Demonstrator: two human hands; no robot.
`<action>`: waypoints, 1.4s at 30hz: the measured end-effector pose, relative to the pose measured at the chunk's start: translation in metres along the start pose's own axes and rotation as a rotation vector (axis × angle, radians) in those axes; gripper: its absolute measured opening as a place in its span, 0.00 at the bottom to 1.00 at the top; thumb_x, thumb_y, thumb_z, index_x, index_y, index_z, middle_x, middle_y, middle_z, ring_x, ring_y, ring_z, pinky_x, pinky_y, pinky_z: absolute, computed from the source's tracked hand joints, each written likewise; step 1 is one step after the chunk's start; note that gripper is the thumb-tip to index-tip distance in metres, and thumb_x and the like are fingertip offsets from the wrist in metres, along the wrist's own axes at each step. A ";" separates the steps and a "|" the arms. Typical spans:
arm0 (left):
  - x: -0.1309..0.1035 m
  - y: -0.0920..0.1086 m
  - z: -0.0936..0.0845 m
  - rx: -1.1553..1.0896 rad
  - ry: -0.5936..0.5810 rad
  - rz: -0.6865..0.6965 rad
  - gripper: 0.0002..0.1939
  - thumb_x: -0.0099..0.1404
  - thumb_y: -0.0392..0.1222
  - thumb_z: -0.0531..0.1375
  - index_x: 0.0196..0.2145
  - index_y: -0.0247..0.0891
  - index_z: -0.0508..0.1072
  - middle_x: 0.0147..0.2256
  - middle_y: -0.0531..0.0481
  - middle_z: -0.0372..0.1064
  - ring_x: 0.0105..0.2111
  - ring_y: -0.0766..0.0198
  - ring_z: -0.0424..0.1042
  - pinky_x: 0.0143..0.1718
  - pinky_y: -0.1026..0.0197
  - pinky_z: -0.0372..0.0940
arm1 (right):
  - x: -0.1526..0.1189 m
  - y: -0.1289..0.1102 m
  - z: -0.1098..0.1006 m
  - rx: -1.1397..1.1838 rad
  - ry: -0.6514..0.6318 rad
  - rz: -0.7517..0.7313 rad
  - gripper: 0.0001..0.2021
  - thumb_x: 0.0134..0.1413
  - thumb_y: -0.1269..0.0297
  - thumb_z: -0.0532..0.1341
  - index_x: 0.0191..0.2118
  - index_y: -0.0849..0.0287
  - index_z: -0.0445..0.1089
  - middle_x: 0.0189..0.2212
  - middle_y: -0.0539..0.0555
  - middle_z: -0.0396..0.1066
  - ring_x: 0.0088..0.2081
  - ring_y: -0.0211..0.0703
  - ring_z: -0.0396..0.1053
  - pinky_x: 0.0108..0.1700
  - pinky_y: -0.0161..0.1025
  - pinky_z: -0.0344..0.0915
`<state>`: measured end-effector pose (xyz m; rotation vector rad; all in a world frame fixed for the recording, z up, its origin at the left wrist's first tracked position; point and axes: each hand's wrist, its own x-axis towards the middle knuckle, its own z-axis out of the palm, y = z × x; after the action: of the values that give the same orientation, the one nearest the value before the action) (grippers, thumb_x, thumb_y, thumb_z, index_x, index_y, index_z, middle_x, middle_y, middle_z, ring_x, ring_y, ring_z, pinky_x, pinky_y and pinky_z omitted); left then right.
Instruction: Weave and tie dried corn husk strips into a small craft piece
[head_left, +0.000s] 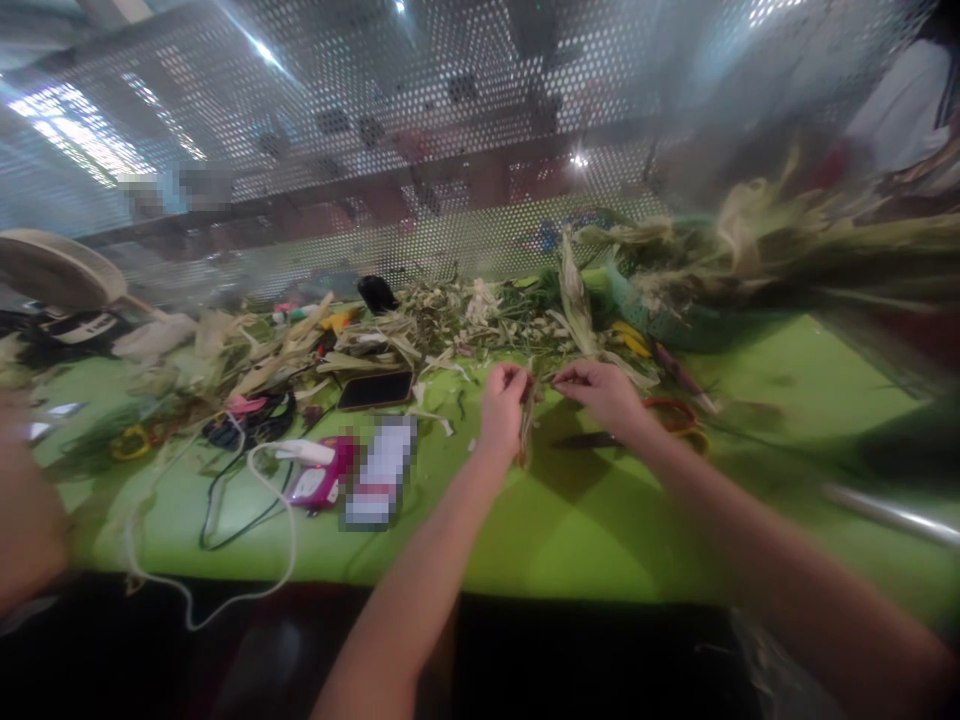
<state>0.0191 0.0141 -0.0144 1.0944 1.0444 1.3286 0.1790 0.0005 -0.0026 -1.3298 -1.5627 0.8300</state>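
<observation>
My left hand [504,402], fingers closed, holds a thin dried corn husk strip [526,440] that hangs toward the green table [577,540]. Just to its right, my right hand [600,392] has thumb and forefinger pinched together; whatever is between them is too small and blurred to name. Beneath my right wrist lie scissors [673,406] with orange and yellow handles, partly hidden by the arm. A longer corn husk [574,300] stands up behind my right hand, close to a yellow object [631,338].
Husk scraps [450,310] pile along the back, before a perforated metal screen [450,150]. A green basket [652,318] overflows with husks at right. Left are a dark phone [375,390], a pink power strip [322,478], a white cable [292,545] and another person's arm [26,500].
</observation>
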 end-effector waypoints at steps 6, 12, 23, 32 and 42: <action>-0.001 0.009 -0.006 -0.017 -0.122 -0.056 0.09 0.61 0.44 0.61 0.34 0.38 0.65 0.32 0.54 0.67 0.29 0.67 0.70 0.35 0.61 0.67 | -0.002 -0.004 -0.002 0.042 -0.047 0.072 0.12 0.48 0.56 0.63 0.34 0.59 0.76 0.27 0.51 0.74 0.29 0.41 0.66 0.34 0.38 0.61; -0.003 0.014 -0.008 -0.052 -0.279 -0.270 0.17 0.57 0.52 0.65 0.34 0.36 0.69 0.29 0.51 0.69 0.28 0.66 0.70 0.34 0.62 0.64 | 0.000 -0.002 -0.005 0.058 0.004 0.026 0.11 0.49 0.57 0.63 0.35 0.57 0.76 0.31 0.52 0.76 0.33 0.43 0.70 0.39 0.40 0.65; 0.004 0.004 -0.013 0.141 -0.283 -0.058 0.13 0.58 0.49 0.64 0.30 0.35 0.74 0.26 0.54 0.67 0.27 0.69 0.63 0.33 0.65 0.59 | -0.006 -0.003 -0.006 -0.188 -0.016 -0.169 0.08 0.55 0.62 0.60 0.36 0.57 0.77 0.32 0.51 0.77 0.33 0.43 0.71 0.37 0.37 0.63; 0.002 0.006 -0.011 0.271 -0.331 0.009 0.18 0.58 0.55 0.64 0.28 0.35 0.72 0.25 0.53 0.66 0.28 0.67 0.63 0.32 0.64 0.58 | -0.006 -0.004 -0.007 -0.275 0.032 -0.194 0.08 0.56 0.62 0.60 0.34 0.57 0.77 0.29 0.52 0.76 0.31 0.42 0.71 0.34 0.36 0.62; 0.005 0.006 -0.012 0.168 -0.337 -0.065 0.09 0.57 0.45 0.64 0.29 0.35 0.75 0.28 0.49 0.72 0.32 0.64 0.69 0.40 0.61 0.62 | -0.007 -0.009 -0.010 -0.351 0.121 -0.190 0.08 0.55 0.61 0.62 0.31 0.57 0.75 0.25 0.50 0.73 0.28 0.40 0.67 0.31 0.34 0.58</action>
<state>0.0058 0.0191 -0.0112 1.3445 0.9406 0.9749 0.1847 -0.0091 0.0079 -1.4178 -1.7593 0.3607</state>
